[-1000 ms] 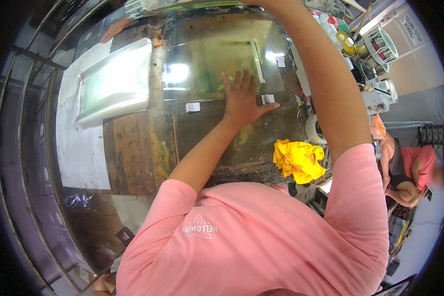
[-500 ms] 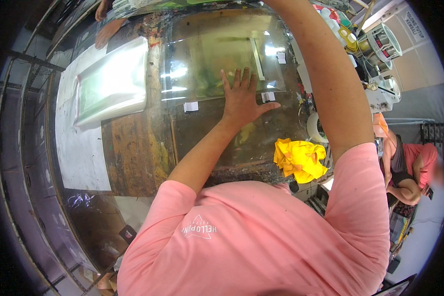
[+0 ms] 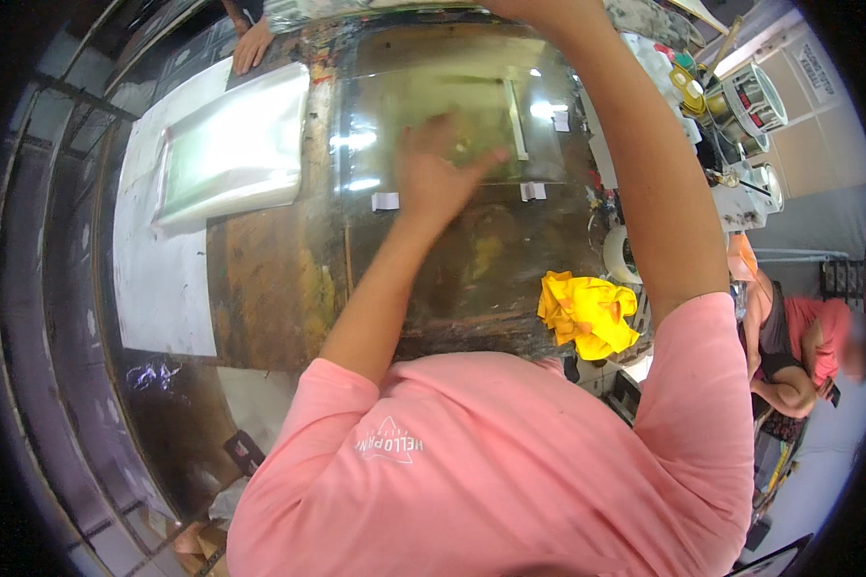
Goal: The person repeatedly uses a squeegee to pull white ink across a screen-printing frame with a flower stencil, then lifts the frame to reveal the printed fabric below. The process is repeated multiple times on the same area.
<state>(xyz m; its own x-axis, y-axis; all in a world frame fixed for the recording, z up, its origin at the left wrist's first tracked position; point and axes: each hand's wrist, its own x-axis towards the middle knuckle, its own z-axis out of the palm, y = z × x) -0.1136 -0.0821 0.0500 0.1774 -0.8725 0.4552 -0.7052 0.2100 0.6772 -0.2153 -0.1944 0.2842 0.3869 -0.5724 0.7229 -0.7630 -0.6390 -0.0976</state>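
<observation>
My left hand, smeared by motion, is over a clear plastic sheet with its thumb stretched out to the right. Nothing shows in it. Whether it touches the sheet I cannot tell. The sheet lies on a dark, glossy work surface. Small white tabs stand by the sheet: one left of my wrist, another right of it, a third farther back. A narrow white strip lies near the sheet's right side. My right forearm reaches past the top edge, which cuts off the hand.
A stack of clear plastic sheets rests on white paper at the left. Another person's hand is behind it. A crumpled yellow cloth and a tape roll lie at the right. Containers stand beyond; a person sits there.
My left hand has moved left and slightly away from me over the sheet. The other person's hand has shifted right. The whole view has turned slightly.
</observation>
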